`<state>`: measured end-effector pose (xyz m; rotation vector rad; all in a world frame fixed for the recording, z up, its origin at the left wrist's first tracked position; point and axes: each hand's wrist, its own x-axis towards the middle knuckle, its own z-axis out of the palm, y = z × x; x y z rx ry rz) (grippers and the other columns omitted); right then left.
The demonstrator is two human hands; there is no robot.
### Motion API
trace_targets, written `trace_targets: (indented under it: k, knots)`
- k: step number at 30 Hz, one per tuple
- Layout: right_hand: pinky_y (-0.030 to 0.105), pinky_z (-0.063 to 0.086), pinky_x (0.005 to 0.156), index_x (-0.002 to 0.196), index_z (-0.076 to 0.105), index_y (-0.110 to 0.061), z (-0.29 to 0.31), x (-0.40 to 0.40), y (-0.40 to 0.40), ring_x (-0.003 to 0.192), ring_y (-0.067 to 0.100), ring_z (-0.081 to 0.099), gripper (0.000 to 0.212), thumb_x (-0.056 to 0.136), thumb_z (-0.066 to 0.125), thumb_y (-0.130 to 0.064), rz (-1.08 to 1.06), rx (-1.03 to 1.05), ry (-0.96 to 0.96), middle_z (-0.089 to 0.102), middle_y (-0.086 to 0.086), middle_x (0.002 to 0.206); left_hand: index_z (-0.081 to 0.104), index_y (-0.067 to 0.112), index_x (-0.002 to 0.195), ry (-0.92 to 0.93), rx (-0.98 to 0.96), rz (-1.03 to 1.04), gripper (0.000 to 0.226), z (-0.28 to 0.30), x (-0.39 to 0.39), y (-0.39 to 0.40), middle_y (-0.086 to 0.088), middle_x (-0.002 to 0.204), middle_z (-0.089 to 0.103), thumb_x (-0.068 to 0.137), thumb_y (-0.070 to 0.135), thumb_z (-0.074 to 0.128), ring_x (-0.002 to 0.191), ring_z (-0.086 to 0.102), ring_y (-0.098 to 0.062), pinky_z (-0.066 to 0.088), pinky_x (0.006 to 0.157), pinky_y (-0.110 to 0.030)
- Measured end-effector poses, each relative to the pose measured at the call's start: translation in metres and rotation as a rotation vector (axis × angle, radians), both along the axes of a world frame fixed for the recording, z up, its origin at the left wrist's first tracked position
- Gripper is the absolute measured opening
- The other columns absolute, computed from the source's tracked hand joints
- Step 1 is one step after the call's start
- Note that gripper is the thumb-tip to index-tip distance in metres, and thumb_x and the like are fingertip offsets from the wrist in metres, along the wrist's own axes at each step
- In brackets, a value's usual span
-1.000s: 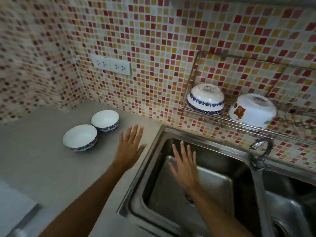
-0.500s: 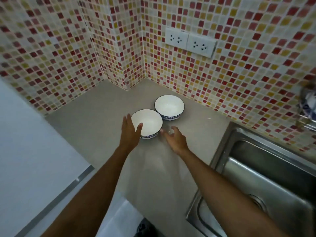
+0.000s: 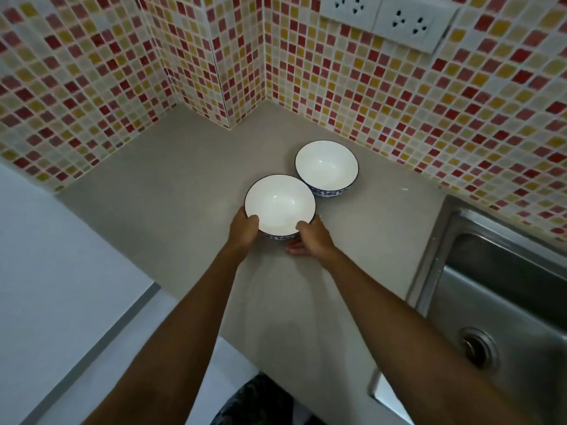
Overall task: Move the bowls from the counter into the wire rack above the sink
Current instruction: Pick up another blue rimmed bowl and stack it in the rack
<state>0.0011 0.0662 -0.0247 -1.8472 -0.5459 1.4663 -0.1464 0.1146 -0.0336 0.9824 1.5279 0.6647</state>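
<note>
1. Head view, tabletop: a grey tabletop (image 3: pixel 171 210) runs into a corner of red, yellow and white mosaic wall tiles (image 3: pixel 92 72). A double wall socket (image 3: pixel 389 19) sits high on the right-hand wall.
2. Head view, bowls: two white bowls with blue patterned outsides stand upright on the tabletop. The near bowl (image 3: pixel 279 204) and the far bowl (image 3: pixel 326 167) are just beside each other; whether their rims touch cannot be told.
3. Head view, hands: the left hand (image 3: pixel 244 230) grips the near bowl's lower-left rim, thumb inside and fingers hidden beneath. The right hand (image 3: pixel 313 237) grips the lower-right rim likewise, thumb over the edge and fingers curled under the bowl.
4. Head view, sink: a steel sink (image 3: pixel 506 302) with its drain (image 3: pixel 475 348) lies at the right, well apart from both bowls.
</note>
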Motion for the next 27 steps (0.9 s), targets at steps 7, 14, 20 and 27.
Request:
trace_targets:
  k: [7, 14, 20, 27]
  knots:
    - [0.034, 0.057, 0.051, 0.125, 0.042, -0.019, 0.002, 0.017, -0.035, 0.063, 0.033, 0.068, 0.044, 0.083, 0.039, -0.004, -0.07, 0.062, 0.07, 0.065, 0.025, 0.1, 0.049, 0.006, 0.128, 0.035, 0.047, -0.048, 0.065, 0.027, 0.023, -0.028, -0.013, 0.124, 0.058, 0.064, 0.017, 0.042, 0.111, 0.055, -0.031, 0.049, 0.096, -0.043]
    - [0.033, 0.056, 0.052, 0.128, 0.042, -0.016, 0.017, 0.078, -0.11, 0.061, 0.031, 0.069, 0.046, 0.084, 0.041, -0.003, -0.145, 0.128, 0.032, 0.066, 0.021, 0.098, 0.059, 0.017, 0.112, -0.103, 0.005, -0.142, 0.051, 0.047, 0.088, -0.084, -0.008, 0.112, 0.064, 0.062, 0.019, 0.05, 0.108, 0.058, -0.032, 0.05, 0.093, -0.043]
    - [0.029, 0.055, 0.045, 0.128, 0.042, -0.01, 0.035, 0.158, -0.201, 0.051, 0.023, 0.066, 0.042, 0.087, 0.038, 0.0, -0.268, 0.123, -0.017, 0.065, 0.015, 0.073, 0.05, 0.018, 0.13, -0.232, -0.041, -0.259, 0.042, 0.061, 0.179, -0.163, -0.005, 0.121, 0.06, 0.089, 0.019, 0.055, 0.104, 0.057, -0.025, 0.054, 0.077, -0.036]
    - [0.028, 0.054, 0.046, 0.128, 0.038, -0.01, 0.051, 0.241, -0.305, 0.054, 0.027, 0.067, 0.042, 0.087, 0.035, -0.001, -0.336, 0.151, -0.03, 0.065, 0.021, 0.07, 0.044, 0.026, 0.133, -0.289, 0.013, -0.443, 0.045, 0.08, 0.268, -0.255, -0.004, 0.126, 0.057, 0.094, 0.049, 0.043, 0.107, 0.058, -0.025, 0.057, 0.075, -0.035]
